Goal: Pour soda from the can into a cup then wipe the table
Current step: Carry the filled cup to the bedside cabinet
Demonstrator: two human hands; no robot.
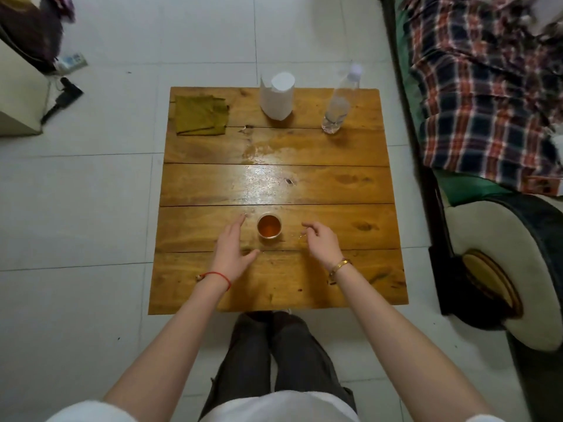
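Note:
A small cup [269, 226] holding orange-brown liquid stands on the wooden table [335, 184], toward its near edge. My left hand [233, 243] hovers just left of the cup with fingers spread, holding nothing. My right hand [320, 240] is just right of the cup, fingers loosely curled and apart, also empty. Neither hand touches the cup. A wet sheen [265, 166] covers the table's middle. A folded olive-green cloth [201, 115] lies at the far left corner. No can is in view.
A white paper roll [278, 95] stands at the table's far edge, a clear plastic bottle [338, 103] to its right. A sofa with a plaid blanket [487, 102] lies along the right. White floor tiles surround the table; my legs are below its near edge.

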